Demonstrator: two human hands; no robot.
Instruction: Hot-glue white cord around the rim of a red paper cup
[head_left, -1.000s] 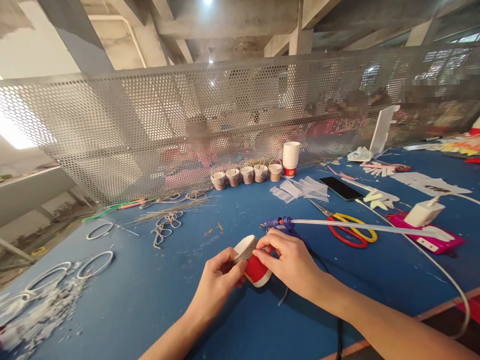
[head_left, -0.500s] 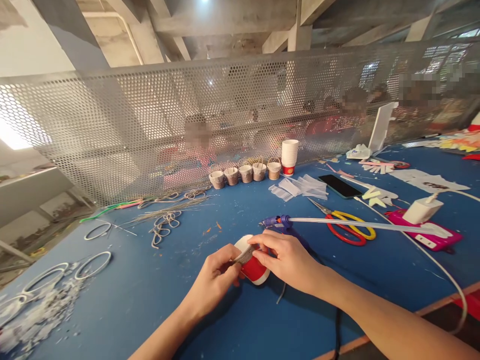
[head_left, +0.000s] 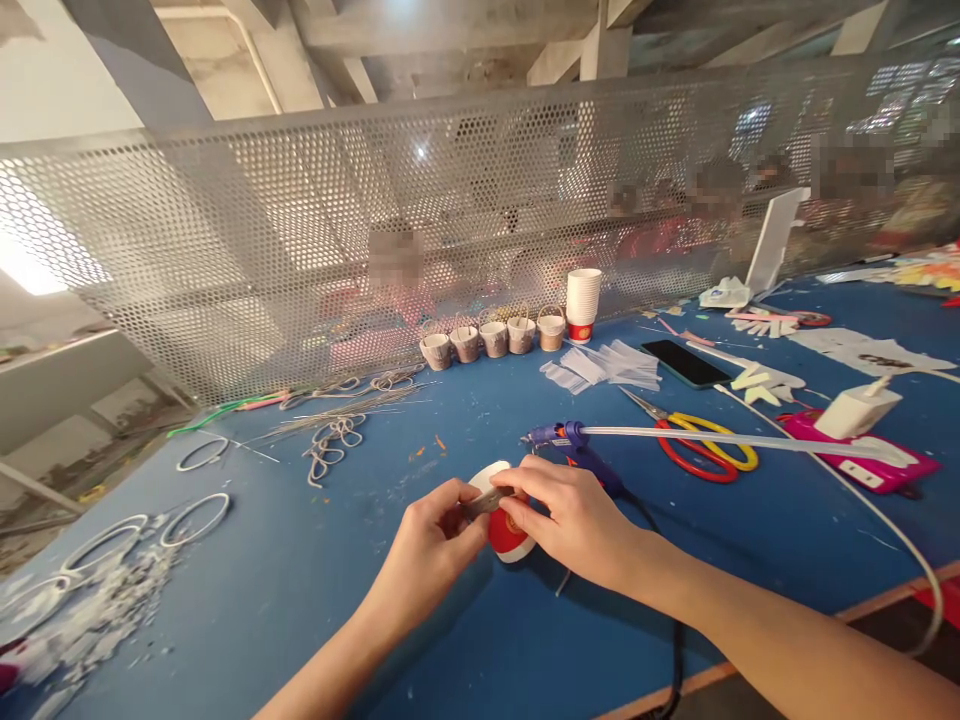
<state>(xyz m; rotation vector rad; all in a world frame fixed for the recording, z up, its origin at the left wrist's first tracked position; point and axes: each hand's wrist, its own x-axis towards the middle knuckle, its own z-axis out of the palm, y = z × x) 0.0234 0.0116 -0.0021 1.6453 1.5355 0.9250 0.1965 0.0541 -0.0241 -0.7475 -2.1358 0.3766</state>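
Observation:
A red and white paper cup is tilted between my hands over the blue table. Grey-brown cord lies in a band around its upper part, below the white rim. My left hand is closed on the cup's left side, the thumb at the band. From the right, my right hand pinches the cord against the cup with thumb and fingers. A loose cord end shows below that hand. The fingers hide part of the cup and band. Just behind lies a blue glue gun with a long clear glue stick.
Several small cord-wrapped baskets and a stack of paper cups line the mesh screen. Scissors, a phone and a pink power strip lie right. Cord bundles and white rings lie left.
The cup has turned slightly in my hands, bringing a gold mark on the red into sight. The cord band now sits nearer level between my fingers. The view has shifted a little.

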